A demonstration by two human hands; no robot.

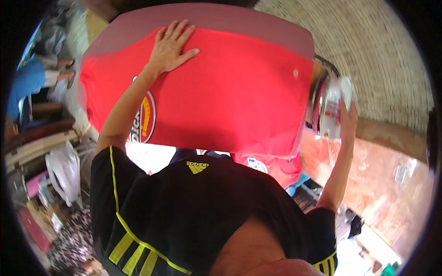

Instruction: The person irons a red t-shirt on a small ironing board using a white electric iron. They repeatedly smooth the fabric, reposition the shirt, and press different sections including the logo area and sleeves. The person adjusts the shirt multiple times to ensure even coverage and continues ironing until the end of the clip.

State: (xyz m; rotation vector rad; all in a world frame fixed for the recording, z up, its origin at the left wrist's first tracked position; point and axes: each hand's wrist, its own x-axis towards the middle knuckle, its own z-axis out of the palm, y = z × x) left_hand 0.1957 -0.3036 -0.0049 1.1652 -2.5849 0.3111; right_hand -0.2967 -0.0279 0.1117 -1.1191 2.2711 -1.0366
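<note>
A red garment [230,92] with a round printed emblem at its left lies spread over the ironing board [239,18], whose dull mauve cover shows along the far edge. My left hand [172,48] rests flat on the cloth near that far edge, fingers stretched out and thumb apart. Off the board's right end stands a white clothes iron [329,108], beside the garment rather than on it. Around its pale handle close the fingers of my right hand [348,117], partly hidden by the handle.
Below the board's near edge hangs another red cloth [281,170]. A reddish wooden panel [382,184] stands at the right, near the iron. On the left are a white plastic bag [64,172], stacked boards [41,147] and a person in blue [27,83].
</note>
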